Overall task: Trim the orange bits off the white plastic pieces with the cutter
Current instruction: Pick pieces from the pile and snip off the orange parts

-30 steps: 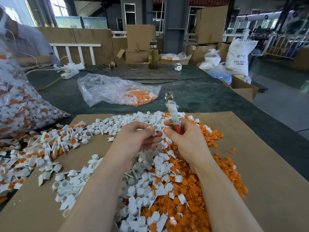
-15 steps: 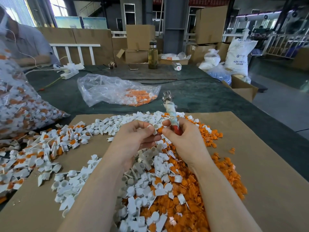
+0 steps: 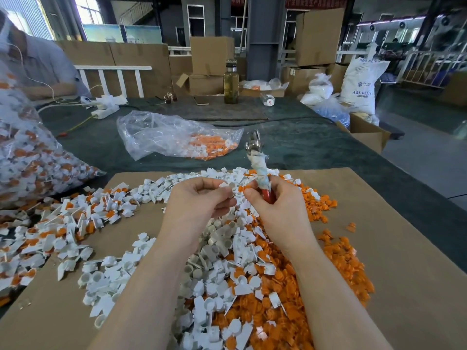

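White plastic piece (image 3: 225, 186) pinched in your left hand (image 3: 202, 200), fingers curled, wrist raised over pile (image 3: 222, 248) on cardboard sheet (image 3: 391, 248). Your right hand (image 3: 275, 205) grips cutter (image 3: 257, 162) by red handle, metal head up, tilted slightly left. Hands nearly touching.

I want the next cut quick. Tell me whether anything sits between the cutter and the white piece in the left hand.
Nothing visible does. The left hand pinches a white piece beside the right hand, which holds the cutter with its metal head pointing up, above the piece. Only open air separates them.
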Demonstrator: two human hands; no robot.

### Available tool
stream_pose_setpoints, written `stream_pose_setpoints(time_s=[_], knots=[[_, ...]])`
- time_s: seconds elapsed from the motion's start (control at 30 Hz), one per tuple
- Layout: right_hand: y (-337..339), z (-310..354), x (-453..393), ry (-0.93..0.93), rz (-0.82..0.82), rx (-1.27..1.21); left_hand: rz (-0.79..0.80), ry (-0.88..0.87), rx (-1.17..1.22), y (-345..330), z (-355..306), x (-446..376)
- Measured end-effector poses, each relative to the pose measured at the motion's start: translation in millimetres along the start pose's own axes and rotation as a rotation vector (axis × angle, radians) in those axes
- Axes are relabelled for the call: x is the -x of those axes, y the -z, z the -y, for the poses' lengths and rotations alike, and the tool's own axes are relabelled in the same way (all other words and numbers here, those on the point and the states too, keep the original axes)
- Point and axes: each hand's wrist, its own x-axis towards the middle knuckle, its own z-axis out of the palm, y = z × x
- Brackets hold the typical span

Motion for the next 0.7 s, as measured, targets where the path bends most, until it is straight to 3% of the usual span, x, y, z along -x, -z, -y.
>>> stream_pose_setpoints(time_s=[0.27, 0.7], knots=[[-6.1, 2.6, 1.4, 0.055, -0.116, 0.164, -0.017, -0.057, -0.046, -3.7, -2.8, 3.0], [-8.4, 3.3, 2.9, 0.051, -0.17, 0.265, -0.056, -0.138, -0.216, -10.2, -5.0, 6.9]])
